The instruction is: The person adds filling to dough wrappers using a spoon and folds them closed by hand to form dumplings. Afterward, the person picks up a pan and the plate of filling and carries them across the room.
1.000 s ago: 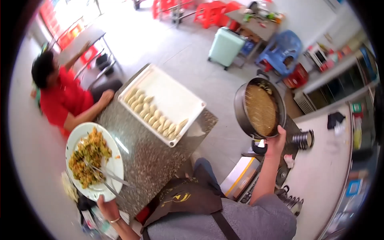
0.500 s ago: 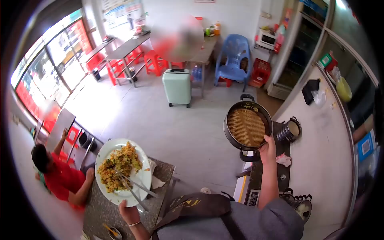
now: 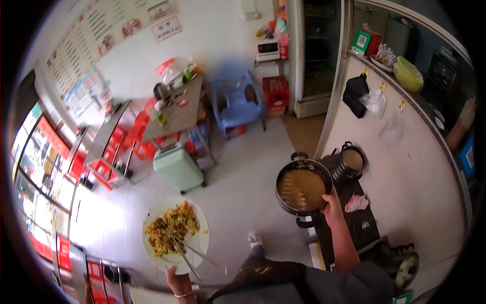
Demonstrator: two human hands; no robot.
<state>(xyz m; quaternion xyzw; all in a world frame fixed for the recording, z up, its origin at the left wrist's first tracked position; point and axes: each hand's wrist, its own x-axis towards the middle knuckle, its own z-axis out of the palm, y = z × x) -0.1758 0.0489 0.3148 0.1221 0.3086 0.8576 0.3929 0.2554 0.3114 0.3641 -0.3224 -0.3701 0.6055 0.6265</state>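
Note:
My left hand (image 3: 178, 281) grips the near rim of a white oval plate (image 3: 201, 219). Fried rice (image 3: 172, 228) with bits of green lies on it, and a pair of metal utensils (image 3: 188, 261), perhaps spoons, rests in the food with the handles toward me. My right hand (image 3: 331, 206) is closed round the right rim of a dark two-handled pan (image 3: 302, 190). The pan is tilted so its brownish, ridged inside shows, with a few food bits near the far edge. Both plate and pan are held up above the floor.
A dark counter (image 3: 362, 223) on the right bears a stack of dark pots (image 3: 349, 161) and a crumpled pink cloth (image 3: 356, 203). Ahead are a mint suitcase (image 3: 178, 166), a blue plastic chair (image 3: 238, 101), a table (image 3: 177, 114) and red stools (image 3: 135, 142). Bags hang on the right wall.
My view has swung to the right, and a foot now shows on the floor. The plate has left the speckled table and is over the floor. Both hands keep their holds.

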